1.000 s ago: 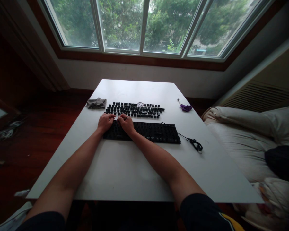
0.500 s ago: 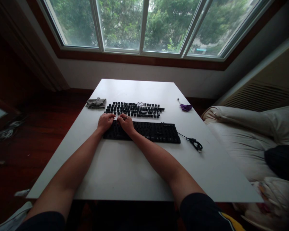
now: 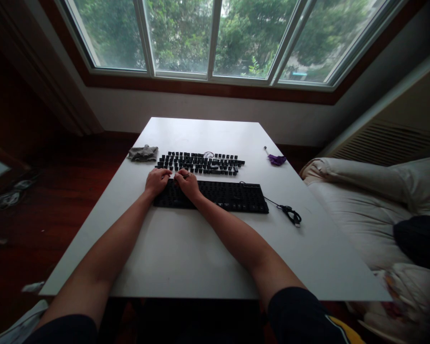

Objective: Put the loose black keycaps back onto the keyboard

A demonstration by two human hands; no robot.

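A black keyboard (image 3: 232, 197) lies across the white table in front of me. My left hand (image 3: 157, 182) rests over its far left corner, the fingers bent around that end and pointing right. Just beside it, my right hand (image 3: 187, 184) is above the left part of the keyboard with thumb and fingers pinched together. Whatever the right fingertips hold is too small and too covered to make out. Past the hands, loose black keycaps (image 3: 200, 162) are laid out in rows. A pale wire loop (image 3: 209, 155) lies at the back of these rows.
A grey cloth (image 3: 143, 153) lies at the table's left edge. Toward the right edge are a crumpled purple cloth (image 3: 276, 160) and a small thin stick-like item (image 3: 265, 148). The keyboard's coiled cable (image 3: 291, 215) sits to the right. A sofa (image 3: 358, 205) stands beside the table.
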